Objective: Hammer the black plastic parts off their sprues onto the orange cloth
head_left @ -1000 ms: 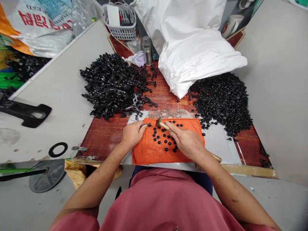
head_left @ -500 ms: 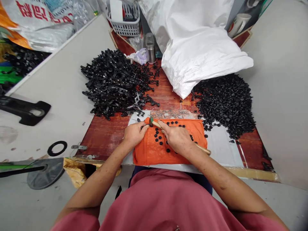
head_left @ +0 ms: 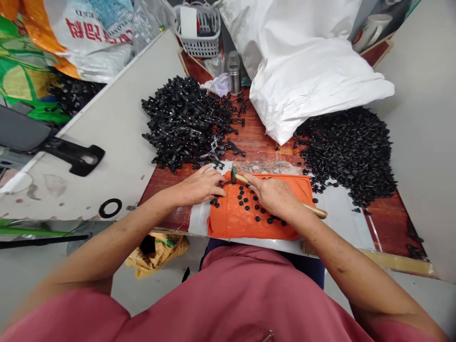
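My right hand (head_left: 276, 195) is wrapped round the wooden handle of a small hammer (head_left: 315, 210). The hammer's dark head rests over the top left part of a folded orange cloth (head_left: 231, 222). At the cloth's left edge, my left hand (head_left: 199, 186) has its fingers curled about a thin black jointed plastic part (head_left: 215, 201), partly hidden by the fingers. Several round black buttons (head_left: 257, 219) lie scattered on the cloth, some of them under my right hand.
A heap of black jointed parts (head_left: 185, 126) sits at the back left. To the right is a pile of small black plugs (head_left: 351, 152), below a white sack (head_left: 317, 90). A metal flask (head_left: 234, 78) and a grey basket (head_left: 199, 45) stand at the back. Partitions flank the bench.
My left hand has shifted left off the hammer head, bringing a black jointed part to the cloth's edge. My right hand keeps the hammer nearly in place. The whole view has swung slightly left.
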Demonstrator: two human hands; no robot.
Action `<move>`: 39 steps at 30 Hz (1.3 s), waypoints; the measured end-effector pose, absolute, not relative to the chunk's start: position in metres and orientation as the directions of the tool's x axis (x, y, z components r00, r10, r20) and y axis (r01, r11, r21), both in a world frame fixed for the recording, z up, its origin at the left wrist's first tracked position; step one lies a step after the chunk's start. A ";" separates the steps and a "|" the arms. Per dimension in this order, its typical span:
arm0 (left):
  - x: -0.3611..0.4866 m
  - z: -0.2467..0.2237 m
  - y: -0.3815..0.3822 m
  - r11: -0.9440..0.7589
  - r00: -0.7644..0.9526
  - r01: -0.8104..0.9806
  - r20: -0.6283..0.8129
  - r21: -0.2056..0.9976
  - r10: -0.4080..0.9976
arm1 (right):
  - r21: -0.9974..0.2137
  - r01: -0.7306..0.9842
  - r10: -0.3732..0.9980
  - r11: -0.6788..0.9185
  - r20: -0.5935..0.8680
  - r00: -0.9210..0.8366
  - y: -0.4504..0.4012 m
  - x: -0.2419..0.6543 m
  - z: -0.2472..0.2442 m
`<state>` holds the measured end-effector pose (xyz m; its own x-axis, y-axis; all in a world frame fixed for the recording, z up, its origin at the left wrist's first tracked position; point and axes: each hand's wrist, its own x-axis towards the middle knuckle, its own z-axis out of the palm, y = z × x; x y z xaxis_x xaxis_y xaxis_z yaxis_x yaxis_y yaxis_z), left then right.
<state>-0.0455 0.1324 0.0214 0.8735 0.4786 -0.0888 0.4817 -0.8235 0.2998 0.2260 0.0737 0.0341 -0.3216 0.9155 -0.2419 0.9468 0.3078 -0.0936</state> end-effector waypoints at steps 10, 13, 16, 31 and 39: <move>-0.037 0.039 0.114 -0.602 0.650 0.689 0.025 0.404 0.760 | -0.447 0.868 0.971 0.215 0.000 -0.240 0.054 0.260 0.046; -0.020 0.027 0.104 -0.356 0.448 0.742 -0.024 0.568 0.894 | -0.486 0.854 0.975 0.186 -0.014 -0.221 0.042 0.271 0.038; -0.003 0.016 0.098 -0.225 0.349 0.681 -0.038 0.697 0.936 | -0.502 0.856 0.978 0.122 -0.087 -0.190 0.032 0.276 0.030; 0.005 0.015 0.075 -0.168 0.402 0.632 -0.135 0.756 0.905 | -0.603 0.792 0.985 0.092 -0.063 -0.162 -0.010 0.290 0.020; 0.007 0.006 0.050 -0.210 0.294 0.899 -0.172 0.385 0.940 | -0.672 0.726 0.975 0.142 -0.031 -0.220 -0.034 0.290 0.008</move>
